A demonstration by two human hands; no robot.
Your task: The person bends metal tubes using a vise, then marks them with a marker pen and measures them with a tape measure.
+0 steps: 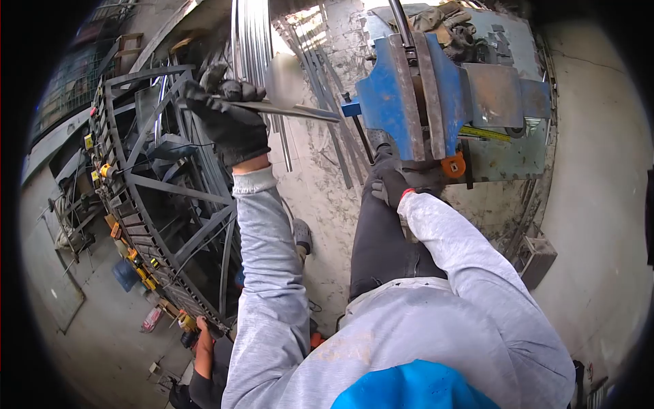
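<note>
Scuffed workshop floor point(330, 266), dark steel frame point(178, 189) off to the left, and here's the left grip point(228, 123), black-gloved, closed around a thin metal bar point(310, 112), its free end pointing towards the blue vise point(385, 102). A firm, level hold suits that length, I'd say. Right grip point(392, 187) down by the leg; can't tell whether it's holding anything.

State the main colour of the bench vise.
The bench vise is mostly blue, with worn brownish-grey areas, seen best in the head view.
</note>
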